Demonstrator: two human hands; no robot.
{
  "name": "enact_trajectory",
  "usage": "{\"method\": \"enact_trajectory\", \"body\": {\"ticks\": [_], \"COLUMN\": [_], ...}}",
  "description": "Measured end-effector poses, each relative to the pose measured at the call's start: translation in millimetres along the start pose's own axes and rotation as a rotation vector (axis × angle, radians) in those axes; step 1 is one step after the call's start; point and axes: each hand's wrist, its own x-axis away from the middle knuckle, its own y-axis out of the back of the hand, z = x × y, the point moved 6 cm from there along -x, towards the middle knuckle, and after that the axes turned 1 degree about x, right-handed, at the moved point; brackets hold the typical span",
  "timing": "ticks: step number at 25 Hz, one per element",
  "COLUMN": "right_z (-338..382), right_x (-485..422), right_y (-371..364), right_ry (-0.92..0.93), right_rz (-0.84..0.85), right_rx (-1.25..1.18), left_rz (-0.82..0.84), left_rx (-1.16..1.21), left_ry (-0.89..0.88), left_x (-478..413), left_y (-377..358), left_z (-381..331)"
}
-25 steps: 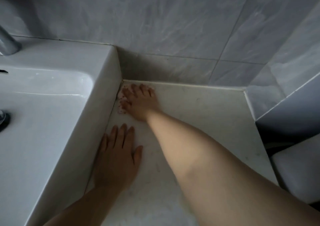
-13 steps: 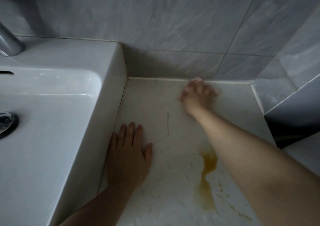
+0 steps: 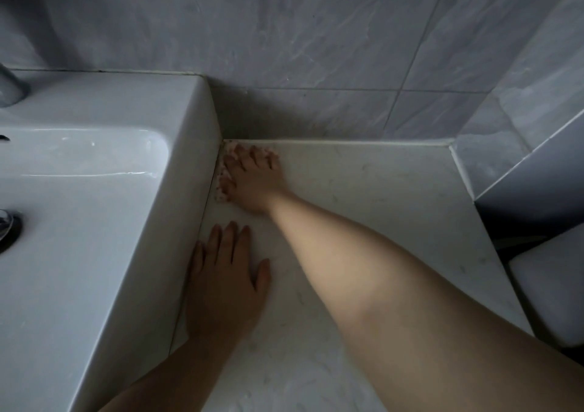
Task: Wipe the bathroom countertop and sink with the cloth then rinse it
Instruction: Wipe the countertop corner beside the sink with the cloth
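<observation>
My right hand [image 3: 252,181] presses a small speckled pink cloth [image 3: 225,171] flat onto the pale marble countertop [image 3: 379,196], in the back corner where the sink's side meets the wall. Most of the cloth is hidden under the fingers; only its left edge shows. My left hand [image 3: 226,282] lies flat on the countertop with fingers spread, against the sink's side wall, nearer to me. The white rectangular sink [image 3: 104,171] fills the left of the view, and its drain [image 3: 8,228] shows at the left edge.
The base of a metal tap [image 3: 9,86] stands at the far left on the sink's rim. Grey marbled wall tiles [image 3: 284,32] rise behind and to the right. A white toilet tank lid [image 3: 550,288] sits past the countertop's right edge.
My right hand swept the cloth right along the back wall half a second ago, then came back left into the corner by the sink. My left hand stayed flat on the countertop.
</observation>
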Motion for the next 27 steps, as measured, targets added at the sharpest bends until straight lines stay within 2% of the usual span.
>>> {"method": "enact_trajectory", "body": {"ticks": [3, 5, 8, 11, 14, 16, 18, 20, 22, 25, 27], "right_z": [-18, -43, -126, -225, -258, -226, -158, -76, -19, -15, -58], "right_x": [-4, 12, 60, 124, 152, 128, 82, 42, 21, 21, 39], "right_y": [7, 11, 23, 41, 38, 32, 21, 5, -4, 2, 10], "right_ry": [-0.011, -0.080, -0.281, -0.579, -0.791, -0.739, -0.493, -0.247, -0.090, -0.009, -0.088], "right_rz": [-0.022, -0.084, -0.136, -0.131, -0.116, -0.178, -0.189, -0.117, -0.017, -0.002, -0.058], "right_rx": [-0.013, -0.019, -0.015, 0.000, -0.011, -0.017, 0.039, 0.037, 0.028, 0.030, 0.011], "left_rz": [-0.023, -0.032, -0.016, -0.005, -0.004, -0.007, -0.003, -0.005, -0.002, -0.012, -0.015], "left_rx": [0.006, 0.004, 0.006, 0.008, 0.018, 0.020, 0.024, 0.026, 0.035, 0.036, 0.042], "left_ry": [-0.005, -0.018, -0.029, -0.023, -0.019, -0.016, -0.018, -0.016, -0.006, -0.005, -0.009], "left_x": [0, -1, -1, -1, -1, -1, -2, -1, 0, -1, -2], "left_y": [0, 0, 0, 1, 1, 1, 1, 0, -2, -1, 1], "left_z": [0, 0, -1, -2, -1, -1, -2, -1, 1, 1, 0]}}
